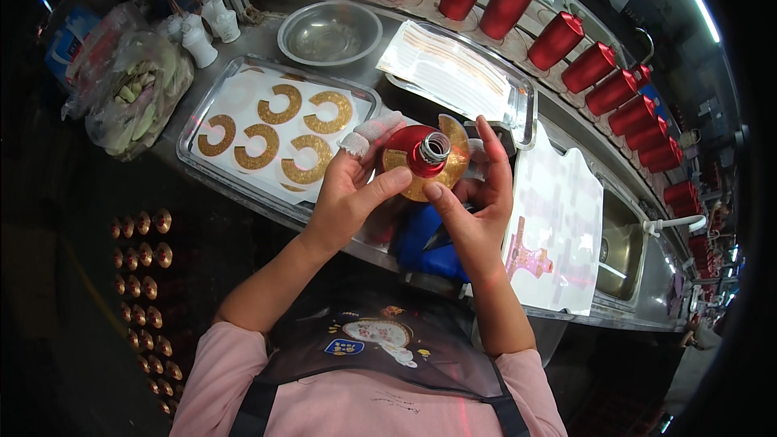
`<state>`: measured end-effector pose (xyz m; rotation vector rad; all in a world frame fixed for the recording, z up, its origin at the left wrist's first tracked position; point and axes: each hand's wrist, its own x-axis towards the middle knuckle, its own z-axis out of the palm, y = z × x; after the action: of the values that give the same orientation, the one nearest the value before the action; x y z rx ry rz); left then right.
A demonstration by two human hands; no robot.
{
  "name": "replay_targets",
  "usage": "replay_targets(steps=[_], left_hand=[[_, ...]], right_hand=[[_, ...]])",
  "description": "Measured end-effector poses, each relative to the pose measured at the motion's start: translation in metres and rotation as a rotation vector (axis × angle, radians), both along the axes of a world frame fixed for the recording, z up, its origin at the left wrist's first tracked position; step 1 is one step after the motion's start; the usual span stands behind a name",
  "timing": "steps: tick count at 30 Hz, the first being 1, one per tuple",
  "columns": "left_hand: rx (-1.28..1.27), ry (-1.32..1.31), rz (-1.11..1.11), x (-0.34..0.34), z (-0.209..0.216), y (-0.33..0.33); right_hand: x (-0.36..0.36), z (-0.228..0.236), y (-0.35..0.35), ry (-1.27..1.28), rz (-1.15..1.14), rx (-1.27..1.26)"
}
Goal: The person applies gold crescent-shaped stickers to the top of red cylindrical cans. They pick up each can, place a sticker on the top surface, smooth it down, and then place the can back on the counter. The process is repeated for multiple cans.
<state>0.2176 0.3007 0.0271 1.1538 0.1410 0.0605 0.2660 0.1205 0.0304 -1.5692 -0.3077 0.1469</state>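
Note:
Between my hands is a red metallic bottle (422, 163), its bare threaded neck tilted up toward me. A gold C-shaped decal (457, 160) lies around its shoulder, and one end stands up off the surface on the far right side. My left hand (348, 194) is closed on the bottle's left side, thumb on the shoulder; white coverings wrap some of its fingertips. My right hand (479, 222) holds the other side. Its thumb presses the decal's near edge, while the index finger is raised and straight. The bottle's lower part is hidden.
A steel tray (188, 146) with several gold decals on a white sheet is at left. Behind are a metal bowl (330, 32) and a tray of white sheets (445, 65). A decal sheet (558, 226) lies right, beside a sink (623, 259). Red bottles (558, 39) line a conveyor.

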Motion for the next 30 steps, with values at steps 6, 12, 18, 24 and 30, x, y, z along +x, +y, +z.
replay_targets(steps=[6,12,18,24,30], left_hand=[[-0.015,-0.001,-0.027,0.0001,0.0023,-0.0009],[-0.013,-0.019,-0.03,0.0013,0.0015,-0.0002],[-0.042,-0.019,-0.031,0.0058,0.0003,0.0072],[-0.063,-0.01,-0.045,0.002,0.0038,0.0067],[0.004,-0.06,-0.055,-0.0001,0.0021,0.0039]], right_hand=[[-0.005,0.006,0.002,0.09,-0.016,0.115],[-0.0045,0.0025,0.0034,0.04,-0.017,0.101],[-0.0018,0.0017,0.009,0.029,0.008,0.058],[-0.0046,0.0044,0.0109,0.051,-0.012,0.152],[-0.0032,0.0027,0.0103,0.028,0.002,0.139]])
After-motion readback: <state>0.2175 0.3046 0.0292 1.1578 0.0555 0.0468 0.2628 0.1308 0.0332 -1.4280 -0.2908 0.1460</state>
